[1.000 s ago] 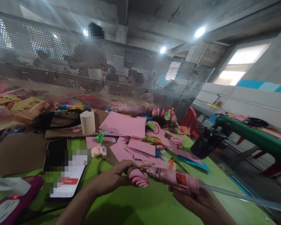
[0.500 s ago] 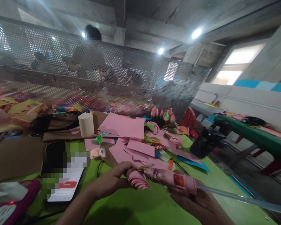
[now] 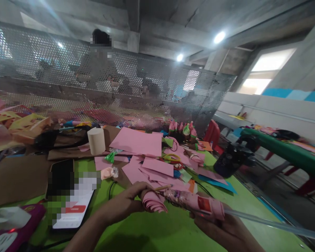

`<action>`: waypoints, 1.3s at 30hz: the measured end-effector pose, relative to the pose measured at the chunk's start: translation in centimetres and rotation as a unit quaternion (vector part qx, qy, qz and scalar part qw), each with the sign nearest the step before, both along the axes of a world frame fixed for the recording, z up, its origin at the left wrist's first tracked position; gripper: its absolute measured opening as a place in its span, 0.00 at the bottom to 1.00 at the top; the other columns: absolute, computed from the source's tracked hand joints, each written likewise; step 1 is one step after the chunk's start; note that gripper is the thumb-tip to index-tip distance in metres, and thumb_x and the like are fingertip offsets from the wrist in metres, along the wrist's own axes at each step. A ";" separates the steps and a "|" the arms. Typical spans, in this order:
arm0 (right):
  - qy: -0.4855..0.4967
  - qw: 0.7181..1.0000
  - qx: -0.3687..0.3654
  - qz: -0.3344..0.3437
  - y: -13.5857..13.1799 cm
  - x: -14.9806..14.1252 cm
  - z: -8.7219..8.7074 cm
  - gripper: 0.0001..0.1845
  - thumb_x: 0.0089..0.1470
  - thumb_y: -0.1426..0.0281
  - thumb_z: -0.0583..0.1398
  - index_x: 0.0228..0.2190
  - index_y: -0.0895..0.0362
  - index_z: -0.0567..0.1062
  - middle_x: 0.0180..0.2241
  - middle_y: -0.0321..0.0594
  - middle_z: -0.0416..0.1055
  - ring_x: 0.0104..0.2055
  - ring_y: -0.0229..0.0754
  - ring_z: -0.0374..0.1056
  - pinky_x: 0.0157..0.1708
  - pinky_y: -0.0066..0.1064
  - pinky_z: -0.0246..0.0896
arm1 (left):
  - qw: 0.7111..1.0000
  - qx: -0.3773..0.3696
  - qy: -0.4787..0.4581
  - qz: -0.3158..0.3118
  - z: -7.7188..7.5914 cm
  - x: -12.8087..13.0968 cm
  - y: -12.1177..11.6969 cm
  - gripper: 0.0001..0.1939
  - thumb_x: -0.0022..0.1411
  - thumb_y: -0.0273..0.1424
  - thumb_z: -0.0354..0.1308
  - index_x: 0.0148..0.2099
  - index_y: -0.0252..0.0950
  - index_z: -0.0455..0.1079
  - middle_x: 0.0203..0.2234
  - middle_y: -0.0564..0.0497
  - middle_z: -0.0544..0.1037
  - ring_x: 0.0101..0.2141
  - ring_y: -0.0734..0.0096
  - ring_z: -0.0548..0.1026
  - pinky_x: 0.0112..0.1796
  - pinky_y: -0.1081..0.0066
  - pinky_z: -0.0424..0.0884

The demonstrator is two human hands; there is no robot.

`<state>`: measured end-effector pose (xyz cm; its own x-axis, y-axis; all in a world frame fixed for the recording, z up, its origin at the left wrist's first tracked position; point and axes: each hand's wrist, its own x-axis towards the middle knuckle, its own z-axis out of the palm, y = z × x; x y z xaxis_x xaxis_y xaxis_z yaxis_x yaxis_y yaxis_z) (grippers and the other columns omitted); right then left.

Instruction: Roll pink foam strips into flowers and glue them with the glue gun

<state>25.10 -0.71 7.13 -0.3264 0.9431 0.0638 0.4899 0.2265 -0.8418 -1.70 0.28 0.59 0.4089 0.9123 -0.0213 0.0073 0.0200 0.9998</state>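
Bright green desk [image 3: 173,232] lies bare just below the rolled pink paper [image 3: 153,202], which the person holds up over its near part. The left hand [image 3: 124,203] is clamped on that roll, thumb and fingers pinching its left side. To the right of the roll, the right hand [image 3: 220,222] is wrapped from beneath around a pink glue gun [image 3: 190,202], its narrow end pointed at the roll; whether they touch cannot be told. A clear stick [image 3: 267,221] runs out of the gun's rear, farther right of the roll.

Beyond the roll, pink sheets [image 3: 138,141] overlap across the desk, with scissors [image 3: 170,157] among them. Left of the roll lie a lit phone [image 3: 72,218], a dark phone [image 3: 64,169] and, farther out, a magenta power strip [image 3: 33,227]. Past the roll to the left stands a cream cylinder [image 3: 96,141]; past it to the right are small pink and green swirled pieces [image 3: 187,130] and a dark container [image 3: 232,159].

Farther behind the roll, a perforated metal screen [image 3: 136,75] crosses the room, with a person [image 3: 99,66] visible through it under a concrete ceiling [image 3: 168,21]. Well to the roll's right are a green-topped table [image 3: 280,152] and a bright window [image 3: 269,66].
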 end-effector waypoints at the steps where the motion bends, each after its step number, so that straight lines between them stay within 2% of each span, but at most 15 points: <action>1: -0.004 1.000 0.004 0.000 0.0 -0.1 0.1 0.24 0.48 0.50 0.64 0.43 0.49 0.81 0.39 0.42 0.79 0.44 0.56 0.71 0.49 0.42 0.66 | 1.000 -0.003 -0.007 0.000 0.0 0.0 0.0 0.19 0.50 0.23 0.59 0.45 0.41 0.70 0.39 0.54 0.70 0.43 0.66 0.65 0.48 0.69 0.59; 4: -0.012 1.000 0.009 -0.010 -0.2 -0.2 0.1 0.23 0.48 0.50 0.64 0.42 0.49 0.81 0.39 0.43 0.78 0.44 0.56 0.71 0.49 0.41 0.65 | 0.999 -0.008 -0.031 -0.006 0.0 0.0 0.0 0.17 0.51 0.24 0.60 0.44 0.41 0.70 0.39 0.55 0.71 0.42 0.67 0.66 0.47 0.71 0.60; 7: 0.009 0.999 -0.004 -0.030 -0.2 0.0 -0.1 0.23 0.47 0.49 0.64 0.39 0.52 0.81 0.36 0.44 0.78 0.43 0.55 0.71 0.44 0.39 0.67 | 0.999 -0.006 -0.035 -0.005 0.0 0.0 0.0 0.16 0.51 0.25 0.61 0.44 0.40 0.70 0.38 0.55 0.71 0.42 0.67 0.66 0.46 0.71 0.60; 10: 0.030 0.998 -0.024 -0.044 0.2 0.7 -0.5 0.24 0.46 0.47 0.63 0.33 0.55 0.80 0.31 0.43 0.76 0.33 0.49 0.70 0.32 0.34 0.67 | 0.999 -0.001 -0.032 -0.003 -0.1 0.0 0.0 0.16 0.52 0.25 0.61 0.45 0.40 0.70 0.40 0.54 0.71 0.43 0.67 0.66 0.46 0.71 0.61; 14: 0.028 0.997 -0.048 -0.046 1.5 2.7 -1.9 0.29 0.47 0.42 0.60 0.31 0.57 0.77 0.24 0.39 0.71 0.21 0.37 0.58 0.21 0.28 0.55 | 1.000 0.015 -0.021 -0.001 -0.3 -0.1 0.0 0.16 0.54 0.25 0.61 0.46 0.41 0.70 0.41 0.54 0.72 0.43 0.66 0.67 0.47 0.71 0.61; 17: -0.041 0.994 -0.088 -0.054 2.5 4.6 -3.8 0.31 0.54 0.42 0.53 0.31 0.58 0.74 0.15 0.34 0.64 0.19 0.37 0.57 0.20 0.27 0.52 | 1.000 0.028 -0.003 0.008 -0.6 -0.1 0.0 0.16 0.55 0.26 0.60 0.47 0.42 0.70 0.44 0.53 0.71 0.45 0.65 0.67 0.48 0.70 0.61; 19: -0.084 0.989 -0.101 -0.063 3.0 5.9 -5.2 0.29 0.57 0.44 0.49 0.32 0.57 0.71 0.14 0.32 0.63 0.18 0.38 0.58 0.20 0.28 0.53 | 0.999 0.035 0.005 0.006 -0.7 -0.1 0.0 0.17 0.55 0.27 0.60 0.48 0.42 0.70 0.46 0.53 0.71 0.47 0.64 0.67 0.49 0.69 0.61; 21: -0.142 0.984 -0.081 -0.069 3.2 6.9 -6.3 0.26 0.58 0.46 0.49 0.29 0.55 0.69 0.15 0.32 0.65 0.18 0.39 0.61 0.21 0.28 0.53 | 0.999 0.041 0.003 0.007 -0.9 0.0 0.0 0.17 0.56 0.27 0.60 0.49 0.42 0.69 0.47 0.53 0.71 0.48 0.64 0.67 0.50 0.68 0.61; 23: -0.230 0.969 -0.029 -0.081 3.3 7.6 -6.7 0.23 0.57 0.49 0.51 0.24 0.54 0.68 0.16 0.34 0.67 0.19 0.40 0.64 0.21 0.29 0.53 | 0.999 0.049 0.003 0.010 -0.9 0.1 0.0 0.19 0.56 0.27 0.59 0.51 0.43 0.68 0.49 0.52 0.71 0.49 0.63 0.67 0.51 0.66 0.61; 26: -0.362 0.921 0.047 -0.138 3.1 8.3 -6.1 0.22 0.56 0.52 0.54 0.19 0.53 0.68 0.17 0.36 0.70 0.20 0.44 0.67 0.20 0.30 0.51 | 0.998 0.065 0.014 0.012 -0.8 0.3 -0.1 0.21 0.57 0.26 0.57 0.53 0.43 0.66 0.50 0.52 0.71 0.50 0.63 0.66 0.53 0.65 0.60; 28: -0.391 0.898 0.099 -0.176 2.9 8.2 -5.1 0.21 0.54 0.51 0.56 0.20 0.52 0.70 0.20 0.38 0.73 0.21 0.46 0.69 0.18 0.30 0.51 | 0.997 0.075 0.022 0.015 -0.7 0.4 -0.2 0.22 0.57 0.25 0.56 0.54 0.42 0.65 0.50 0.51 0.71 0.51 0.63 0.66 0.53 0.66 0.60; 31: -0.304 0.916 0.211 -0.153 2.2 6.9 -3.3 0.16 0.54 0.52 0.58 0.29 0.51 0.74 0.28 0.39 0.75 0.24 0.45 0.71 0.21 0.31 0.59 | 0.994 0.098 0.039 0.024 -0.7 0.9 -0.3 0.22 0.58 0.25 0.56 0.55 0.41 0.63 0.50 0.50 0.71 0.51 0.63 0.67 0.53 0.66 0.61; 34: -0.164 0.934 0.312 -0.060 1.0 3.5 -1.7 0.11 0.57 0.60 0.60 0.40 0.50 0.74 0.33 0.39 0.75 0.29 0.42 0.72 0.28 0.29 0.65 | 0.989 0.133 0.057 0.030 -1.0 1.4 -0.4 0.21 0.59 0.25 0.56 0.55 0.41 0.64 0.50 0.50 0.71 0.50 0.64 0.68 0.53 0.67 0.61; 36: -0.099 0.939 0.330 0.011 0.2 0.8 -0.9 0.11 0.58 0.66 0.60 0.44 0.50 0.73 0.33 0.37 0.74 0.30 0.40 0.71 0.30 0.27 0.66 | 0.985 0.156 0.061 0.033 -1.3 1.7 -0.4 0.21 0.60 0.25 0.57 0.55 0.42 0.64 0.51 0.50 0.71 0.50 0.65 0.68 0.53 0.68 0.61; 39: -0.056 0.945 0.316 0.059 -0.4 -2.4 -0.5 0.13 0.57 0.70 0.61 0.45 0.49 0.72 0.36 0.36 0.73 0.31 0.38 0.70 0.31 0.26 0.66 | 0.982 0.174 0.059 0.033 -1.8 1.9 -0.5 0.21 0.61 0.26 0.57 0.56 0.43 0.63 0.51 0.50 0.72 0.50 0.64 0.69 0.52 0.67 0.63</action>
<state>22.72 -1.14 6.58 -0.4657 0.6846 0.5608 0.5071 0.7258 -0.4649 0.18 -0.21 -1.17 0.3620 0.8974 0.2524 0.1339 -0.3180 0.9386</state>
